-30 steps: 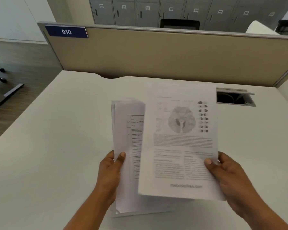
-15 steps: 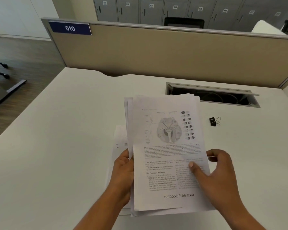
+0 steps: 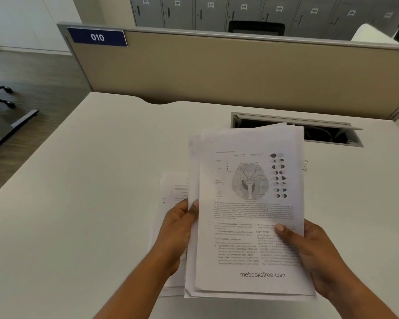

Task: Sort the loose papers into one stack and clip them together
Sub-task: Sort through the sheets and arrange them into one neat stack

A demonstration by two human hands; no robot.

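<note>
While both hands (image 3: pixel 177 231) (image 3: pixel 313 247) grip paper stack (image 3: pixel 249 215), binder clip (image 3: pixel 305 165) mostly hidden behind.

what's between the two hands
In the head view, the held stack of white printed papers spans the gap between the left hand and the right hand; both grip its edges.

Both forearms are bare, with no sleeves in view. The left hand (image 3: pixel 177 229) and right hand (image 3: pixel 313 252) wear no gloves, rings or watch.
</note>
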